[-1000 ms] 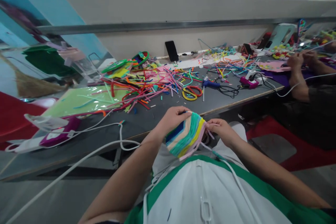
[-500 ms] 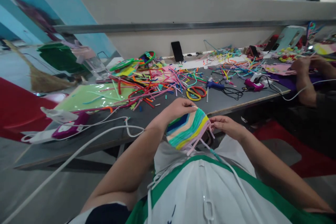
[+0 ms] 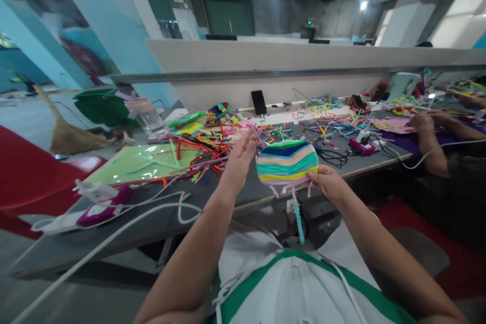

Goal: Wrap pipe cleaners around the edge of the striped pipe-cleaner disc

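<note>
Right hand (image 3: 329, 182) holds striped piece (image 3: 287, 162) up, pinched at four o'clock; open left hand (image 3: 241, 157), ten o'clock, maybe touching; steadiness needed.

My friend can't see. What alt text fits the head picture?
A person's right hand holds a striped craft piece, the left hand open beside it. Behind, colourful pipe cleaners clutter a grey table, where a phone leans upright.

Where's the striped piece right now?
Head view, just right of centre: the striped piece is pinched at its lower right edge by the right hand, with the left hand near its left edge.
</note>
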`<move>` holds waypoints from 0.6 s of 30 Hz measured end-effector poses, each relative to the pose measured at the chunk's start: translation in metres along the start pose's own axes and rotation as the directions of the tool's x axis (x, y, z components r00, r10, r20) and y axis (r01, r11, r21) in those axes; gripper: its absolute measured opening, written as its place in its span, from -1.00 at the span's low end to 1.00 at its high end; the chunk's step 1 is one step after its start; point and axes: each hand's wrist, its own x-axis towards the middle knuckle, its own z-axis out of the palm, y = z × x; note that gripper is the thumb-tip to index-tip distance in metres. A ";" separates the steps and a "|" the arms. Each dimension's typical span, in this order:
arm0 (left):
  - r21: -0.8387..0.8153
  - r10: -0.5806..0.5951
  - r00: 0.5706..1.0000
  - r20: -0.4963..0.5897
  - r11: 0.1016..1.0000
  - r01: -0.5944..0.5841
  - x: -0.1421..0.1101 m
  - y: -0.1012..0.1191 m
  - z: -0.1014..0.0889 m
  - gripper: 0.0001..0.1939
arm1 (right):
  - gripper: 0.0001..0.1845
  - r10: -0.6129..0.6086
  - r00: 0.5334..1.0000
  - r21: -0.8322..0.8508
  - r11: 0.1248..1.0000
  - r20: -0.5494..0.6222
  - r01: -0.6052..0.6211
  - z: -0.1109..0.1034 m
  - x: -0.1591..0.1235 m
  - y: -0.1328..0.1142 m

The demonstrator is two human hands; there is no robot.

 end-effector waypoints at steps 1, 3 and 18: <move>-0.105 -0.047 0.998 -0.039 0.994 0.043 -0.008 -0.005 -0.004 -0.45 | -0.73 -0.012 0.999 0.046 0.999 -0.038 0.014 0.000 0.000 0.000; -0.254 -0.189 0.980 0.060 0.947 0.199 -0.026 -0.019 -0.006 -0.46 | -0.73 -0.020 0.996 0.122 0.992 -0.088 0.031 0.004 0.000 0.005; -0.368 -0.264 0.962 0.075 0.889 0.273 -0.063 -0.061 -0.005 -0.65 | -0.56 0.233 0.972 0.318 0.921 0.017 -0.226 0.021 0.004 0.042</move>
